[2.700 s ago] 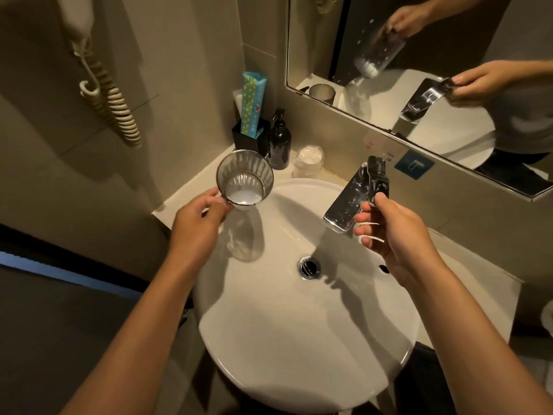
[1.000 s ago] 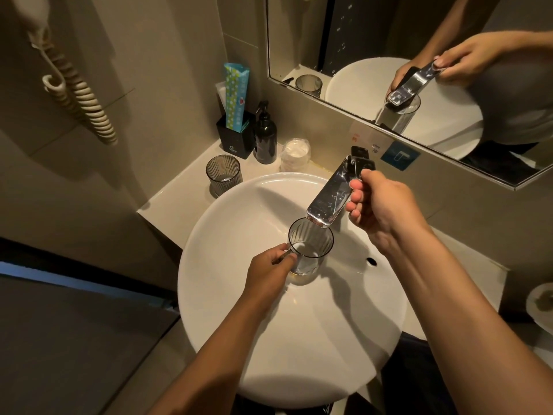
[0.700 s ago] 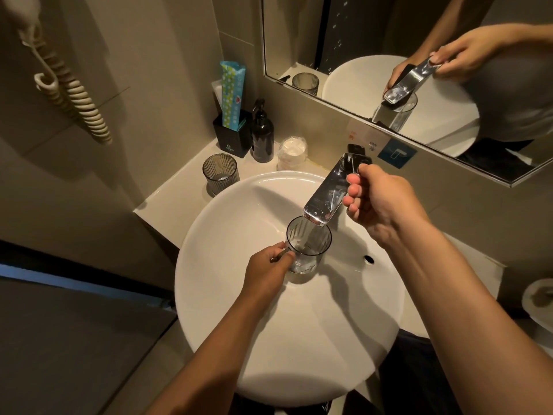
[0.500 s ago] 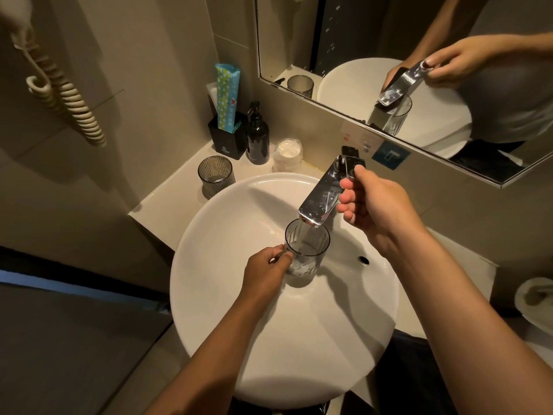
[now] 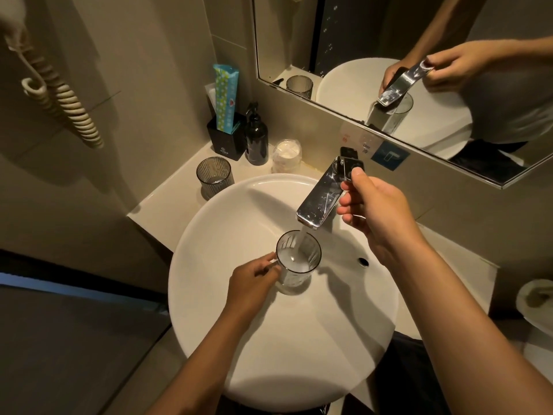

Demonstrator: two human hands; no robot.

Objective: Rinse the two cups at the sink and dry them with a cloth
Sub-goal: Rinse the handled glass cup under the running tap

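While water runs from the tap, the scene reads from the left edge of the frame inward. At upper left a coiled cord [image 5: 64,106] hangs on the wall. Right of it, on the tabletop [image 5: 167,199] in the corner, stand a black holder [image 5: 226,139] with a green dotted tube [image 5: 225,100] in it, a dark pump bottle [image 5: 256,139] and a small wrapped white item [image 5: 286,155]. Just in front of the holder, near the basin's rim, the second ribbed cup [image 5: 215,177] stands upright and untouched.

At frame centre lies the round white sink [image 5: 269,348]. The left hand [image 5: 254,284] is closed around the side of the clear ribbed cup [image 5: 297,260], holding it upright over the basin, directly below the spout; a stream of water falls into it and it is partly filled. Above it the chrome faucet [image 5: 321,202] slants down toward the cup. The right hand [image 5: 377,214] grips the faucet's right side, thumb up by the lever, fingers curled.

Across the upper right the mirror [image 5: 353,40] reflects both hands, faucet and cups. No cloth shows.
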